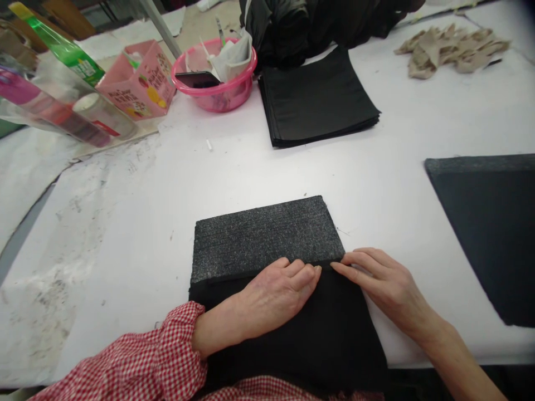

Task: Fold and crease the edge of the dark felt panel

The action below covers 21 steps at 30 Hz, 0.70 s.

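A black cloth piece (317, 334) lies at the table's near edge, its far part a speckled dark grey band (267, 236). A narrow black fold runs along the seam between the two. My left hand (286, 289) rests on this seam with its fingers curled and pressed together on the cloth. At the seam's right end, my right hand (382, 278) pinches the cloth edge between thumb and fingers. The fingertips of both hands are close together but apart.
Beyond the cloth sits a stack of black fabric (317, 100), with a dark heap (292, 28) behind. A pink basin (225, 94), pink box (142, 83) and green bottle (62, 47) stand back left. Beige scraps (451, 50) and another black piece (493, 223) lie right.
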Tool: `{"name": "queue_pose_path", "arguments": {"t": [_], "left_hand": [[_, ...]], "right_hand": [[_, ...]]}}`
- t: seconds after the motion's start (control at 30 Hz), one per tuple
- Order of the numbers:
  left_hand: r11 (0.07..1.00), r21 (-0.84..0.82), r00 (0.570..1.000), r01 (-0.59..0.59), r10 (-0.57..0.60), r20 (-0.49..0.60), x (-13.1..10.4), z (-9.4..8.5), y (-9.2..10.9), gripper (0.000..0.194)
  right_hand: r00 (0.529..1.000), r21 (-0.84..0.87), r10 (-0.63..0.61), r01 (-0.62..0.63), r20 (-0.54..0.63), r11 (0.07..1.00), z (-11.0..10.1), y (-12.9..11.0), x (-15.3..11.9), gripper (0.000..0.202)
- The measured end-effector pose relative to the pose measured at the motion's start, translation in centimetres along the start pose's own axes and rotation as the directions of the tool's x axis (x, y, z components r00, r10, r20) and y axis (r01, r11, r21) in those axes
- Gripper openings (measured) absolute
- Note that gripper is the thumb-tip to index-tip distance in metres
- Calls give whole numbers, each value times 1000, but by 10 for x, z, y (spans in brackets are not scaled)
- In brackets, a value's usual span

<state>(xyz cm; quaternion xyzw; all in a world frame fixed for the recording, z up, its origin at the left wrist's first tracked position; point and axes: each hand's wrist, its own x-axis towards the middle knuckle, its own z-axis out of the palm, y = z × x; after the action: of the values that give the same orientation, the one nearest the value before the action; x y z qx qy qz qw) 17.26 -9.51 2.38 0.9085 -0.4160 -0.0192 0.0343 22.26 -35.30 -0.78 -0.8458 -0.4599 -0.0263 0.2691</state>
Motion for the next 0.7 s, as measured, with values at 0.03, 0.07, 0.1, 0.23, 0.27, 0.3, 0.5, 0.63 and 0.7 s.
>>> {"name": "queue_pose_path", "arguments": {"t": [0.03, 0.07, 0.1, 0.23, 0.27, 0.3, 0.5, 0.63, 0.7], "left_hand": [[1000, 3, 1000, -1, 1, -4, 1, 0, 1, 36], [1000, 6, 1000, -2, 2, -8, 2, 0, 1, 36], [1000, 7, 1000, -2, 2, -13, 3, 1, 2, 37], [1000, -5, 1000, 5, -5, -20, 8, 4, 5, 39], [1000, -8, 1000, 9, -9, -21, 9, 5, 6, 38], [1000, -11, 1000, 13, -13, -20, 10, 6, 6, 38], [999, -16, 999, 27, -28, -28, 14, 7, 9, 35], [1000, -12, 999, 27, -28, -42, 17, 8, 11, 37], [1000, -13, 998, 28, -29, -56, 19, 9, 11, 38]], "right_hand": [[1000, 0, 2, -2, 2, 1000, 0, 0, 0, 37], [1000, -1, 4, -4, 3, 1000, -1, 0, -1, 37], [1000, -2, 6, -6, 6, 1000, -1, 0, -1, 38], [1000, -1, 9, -9, 18, 1000, -4, -1, -1, 38], [1000, 0, 10, -10, 19, 1000, -4, -1, -1, 38], [1000, 1, 12, -12, 20, 1000, -5, 0, -2, 38], [999, -15, 30, -29, 17, 999, -8, 1, -6, 37], [999, -31, 37, -37, -2, 999, -8, 2, -8, 37], [999, -28, 42, -42, -13, 999, -7, 2, -8, 36]]}}
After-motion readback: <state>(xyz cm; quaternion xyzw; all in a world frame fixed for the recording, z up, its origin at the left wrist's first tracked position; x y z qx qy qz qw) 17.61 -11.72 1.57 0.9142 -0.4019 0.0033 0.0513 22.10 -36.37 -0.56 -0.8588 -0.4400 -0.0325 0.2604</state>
